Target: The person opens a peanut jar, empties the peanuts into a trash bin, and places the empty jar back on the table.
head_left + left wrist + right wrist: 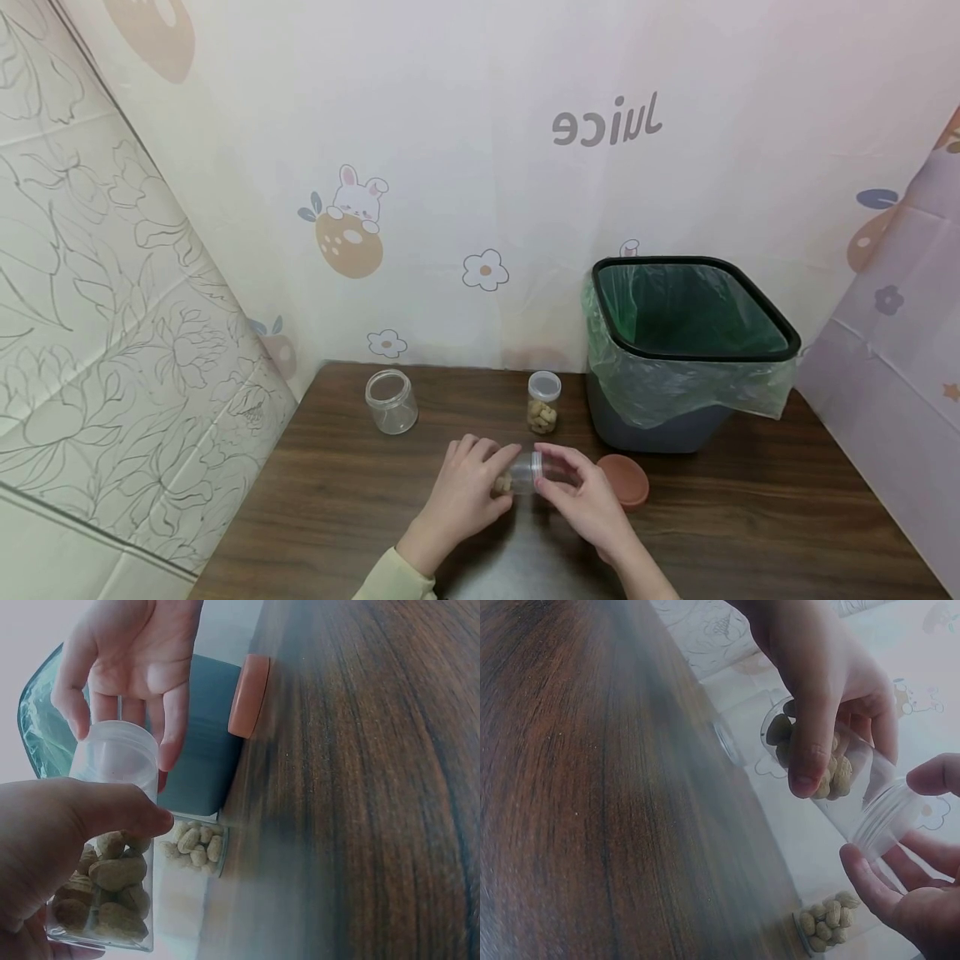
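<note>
My left hand grips a small clear jar round its body, tilted over on its side above the table. Peanuts fill the lower part of this jar. At its other end, the thumb and fingers of my right hand hold the ribbed, translucent rim end; whether that is a lid or a bare threaded neck I cannot tell. Behind both hands, a second jar of peanuts stands upright with a translucent lid on top.
An empty clear jar stands at the back left of the brown wooden table. Right of my right hand lies a reddish-orange round lid. A dark bin with a green liner stands at the back right, against the printed wall covering.
</note>
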`<state>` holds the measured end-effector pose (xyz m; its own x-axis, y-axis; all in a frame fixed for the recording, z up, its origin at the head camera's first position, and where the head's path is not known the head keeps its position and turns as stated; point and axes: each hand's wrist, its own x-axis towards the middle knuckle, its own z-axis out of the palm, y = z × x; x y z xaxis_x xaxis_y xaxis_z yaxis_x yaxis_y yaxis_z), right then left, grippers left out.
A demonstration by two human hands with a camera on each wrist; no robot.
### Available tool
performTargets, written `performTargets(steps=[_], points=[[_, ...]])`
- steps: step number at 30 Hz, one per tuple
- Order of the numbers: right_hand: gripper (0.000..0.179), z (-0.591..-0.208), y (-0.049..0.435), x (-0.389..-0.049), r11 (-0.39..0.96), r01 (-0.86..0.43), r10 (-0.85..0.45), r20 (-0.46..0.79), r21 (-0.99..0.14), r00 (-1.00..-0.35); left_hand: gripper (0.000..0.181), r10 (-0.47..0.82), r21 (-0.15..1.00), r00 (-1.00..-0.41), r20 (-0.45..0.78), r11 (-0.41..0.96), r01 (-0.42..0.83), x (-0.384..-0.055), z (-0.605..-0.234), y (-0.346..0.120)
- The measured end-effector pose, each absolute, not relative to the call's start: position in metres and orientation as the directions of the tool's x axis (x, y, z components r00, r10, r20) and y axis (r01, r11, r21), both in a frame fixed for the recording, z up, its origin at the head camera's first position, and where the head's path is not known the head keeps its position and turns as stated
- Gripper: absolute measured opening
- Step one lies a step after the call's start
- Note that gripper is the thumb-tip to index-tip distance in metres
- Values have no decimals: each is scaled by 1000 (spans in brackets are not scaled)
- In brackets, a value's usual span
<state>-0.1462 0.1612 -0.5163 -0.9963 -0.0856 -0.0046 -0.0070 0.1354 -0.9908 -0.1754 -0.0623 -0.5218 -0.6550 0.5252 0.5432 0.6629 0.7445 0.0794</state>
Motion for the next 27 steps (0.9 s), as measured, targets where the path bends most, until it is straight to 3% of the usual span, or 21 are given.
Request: performTargets(steps=[27], points=[[51, -519, 169, -147, 131, -123, -189, 97, -984, -977, 67, 524, 82, -659, 539, 746, 661, -175, -522, -63]])
